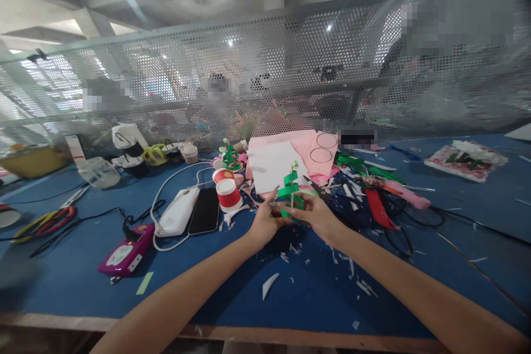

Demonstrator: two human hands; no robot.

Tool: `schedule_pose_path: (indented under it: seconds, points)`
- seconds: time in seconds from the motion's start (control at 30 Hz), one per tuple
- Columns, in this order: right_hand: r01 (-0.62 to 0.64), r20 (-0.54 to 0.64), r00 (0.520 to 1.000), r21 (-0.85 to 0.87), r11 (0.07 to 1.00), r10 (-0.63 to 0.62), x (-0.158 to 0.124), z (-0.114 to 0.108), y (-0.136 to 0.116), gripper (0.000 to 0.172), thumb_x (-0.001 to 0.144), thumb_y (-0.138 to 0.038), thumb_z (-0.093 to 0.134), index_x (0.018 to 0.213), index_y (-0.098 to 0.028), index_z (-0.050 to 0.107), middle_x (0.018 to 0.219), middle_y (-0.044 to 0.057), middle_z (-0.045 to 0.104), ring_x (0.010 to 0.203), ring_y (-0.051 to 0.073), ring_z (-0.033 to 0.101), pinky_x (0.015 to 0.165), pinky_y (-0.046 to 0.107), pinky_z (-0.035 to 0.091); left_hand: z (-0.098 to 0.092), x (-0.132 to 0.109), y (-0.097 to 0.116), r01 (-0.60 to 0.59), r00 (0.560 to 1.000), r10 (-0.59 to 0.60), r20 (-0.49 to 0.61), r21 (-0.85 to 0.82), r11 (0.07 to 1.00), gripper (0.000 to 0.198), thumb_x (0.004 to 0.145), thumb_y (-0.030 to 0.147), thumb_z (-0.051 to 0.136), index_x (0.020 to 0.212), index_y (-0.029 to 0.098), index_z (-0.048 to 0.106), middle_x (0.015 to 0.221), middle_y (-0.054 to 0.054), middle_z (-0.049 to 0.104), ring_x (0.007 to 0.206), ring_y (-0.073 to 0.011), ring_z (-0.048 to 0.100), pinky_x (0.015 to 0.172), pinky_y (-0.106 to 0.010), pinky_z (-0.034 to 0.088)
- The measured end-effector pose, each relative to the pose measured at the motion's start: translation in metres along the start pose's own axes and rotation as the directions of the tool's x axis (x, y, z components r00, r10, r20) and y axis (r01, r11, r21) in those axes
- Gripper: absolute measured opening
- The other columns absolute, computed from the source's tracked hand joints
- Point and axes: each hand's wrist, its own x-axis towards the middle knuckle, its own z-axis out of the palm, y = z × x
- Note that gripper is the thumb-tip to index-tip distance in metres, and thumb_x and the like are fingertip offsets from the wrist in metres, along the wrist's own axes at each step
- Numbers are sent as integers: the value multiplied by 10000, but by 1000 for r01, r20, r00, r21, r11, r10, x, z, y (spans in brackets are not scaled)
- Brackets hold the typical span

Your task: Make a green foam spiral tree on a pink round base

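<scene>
One worktop, blue, spreads around the dial's centre; one mesh screen stands along its far edge at 12 o'clock. Two sheets overlap beyond the centre: one pink sheet bearing two dark circle outlines toward 1 o'clock, and one white sheet on it at 11. Two hands meet at the centre: the left hand from 7 o'clock and the right hand from 5, each grip pinching the same object. One purple socket lies between 8 and 9; one glue gun, pink, at 3; one power bank and one phone, side by side, at 9. Two green spirals: the held spiral, upright around one stick at the centre, and a second spiral at 10. Two cups, red and white, sit at 9. Scraps are too many to count.
</scene>
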Motion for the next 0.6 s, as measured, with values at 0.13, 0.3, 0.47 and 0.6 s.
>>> schedule_pose_path:
  seconds: [0.13, 0.3, 0.47, 0.6]
  points:
    - [31, 55, 998, -11, 999, -30, 0, 1, 0, 494, 519, -234, 830, 979, -220, 652, 932, 22, 718, 904, 207, 672, 825, 346, 545, 0, 0, 2, 17, 1000, -17, -5, 22, 1000, 889, 490, 152, 832, 1289, 135, 442, 926, -97, 716, 717, -185, 671, 650, -275, 525]
    - [44, 31, 999, -49, 998, -43, -1, 1, 1, 510, 489, -196, 839, 965, -224, 658, 919, 18, 722, 879, 217, 681, 841, 372, 544, 0, -1, 1, 39, 999, -39, -6, -22, 999, 1027, 454, 110, 830, 1358, 142, 344, 935, -117, 719, 809, -229, 682, 674, -278, 522]
    - [71, 8, 997, -36, 997, -71, -1, 3, 4, 499, 493, -220, 842, 958, -232, 663, 863, 15, 731, 849, 242, 689, 793, 391, 554, 1, 0, -4, 82, 996, -85, -20, -103, 991, 1036, 457, 89, 813, 1366, 167, 321, 982, -123, 710, 808, -229, 686, 689, -296, 536]
    - [72, -30, 997, 1, 997, -72, -1, 7, 3, 416, 526, -228, 828, 916, -230, 684, 878, 16, 733, 859, 233, 686, 808, 380, 546, 2, 0, -6, 23, 1000, -24, -15, -66, 998, 988, 464, 92, 812, 1344, 191, 373, 995, -94, 705, 870, -236, 671, 718, -310, 540]
